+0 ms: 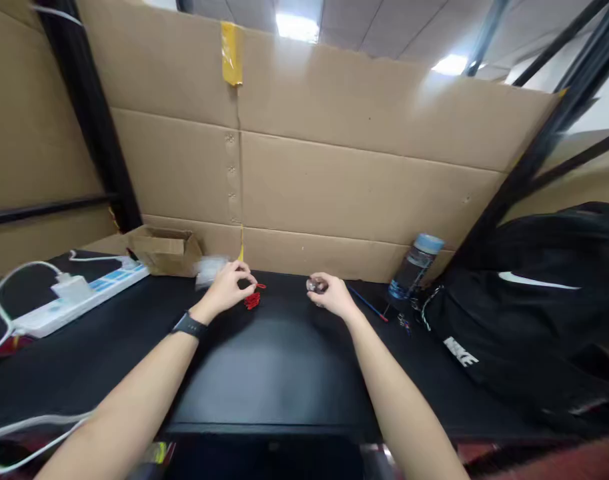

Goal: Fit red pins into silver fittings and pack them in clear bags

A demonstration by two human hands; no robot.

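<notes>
My left hand [233,285], with a dark watch on its wrist, pinches one end of a red cord [253,300] between thumb and fingertips. The rest of the cord lies bunched on the black table just below those fingers. Farther right, my right hand [333,293] is closed round a small, clear, shiny round object [314,285]. The fingers partly cover that object, so its exact kind cannot be made out. A clear plastic bag [210,270] lies beyond my left hand. To the right of my right hand is a thin blue stick with a red tip [369,304].
At the back left stands an open cardboard box [167,253], near a white power strip [84,300] with cables. On the right are a water bottle [413,267], small scissors-like items [404,323] and a black backpack [524,320]. A cardboard wall [359,180] closes the back.
</notes>
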